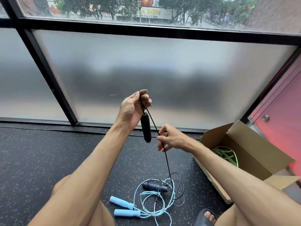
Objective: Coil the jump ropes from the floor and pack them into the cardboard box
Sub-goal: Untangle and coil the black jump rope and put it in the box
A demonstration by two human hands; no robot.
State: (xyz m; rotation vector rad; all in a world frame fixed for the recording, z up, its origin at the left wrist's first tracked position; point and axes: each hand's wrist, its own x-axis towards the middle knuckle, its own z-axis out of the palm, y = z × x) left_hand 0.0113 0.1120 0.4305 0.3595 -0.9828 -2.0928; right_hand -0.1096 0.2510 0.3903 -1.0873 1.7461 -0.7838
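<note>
Nearest: bare knees, both forearms, sandal (205,216) toe at bottom edge. L hand (133,110) raised, fingers curled tight, pinching black rope (167,160) at the tips; black handle (146,127) hanging just below those fingers, beside the palm. R hand (171,138) lower, thumb + forefinger pinching same cord, other fingers half open. Cord taut btwn the two pinches, then dropping below R fingers to floor (48,160), into tangle w/ 2nd handle (154,186) and light-blue rope (121,202). Cardboard box (254,144) right of R fingers, open, green rope (228,154) inside
</note>
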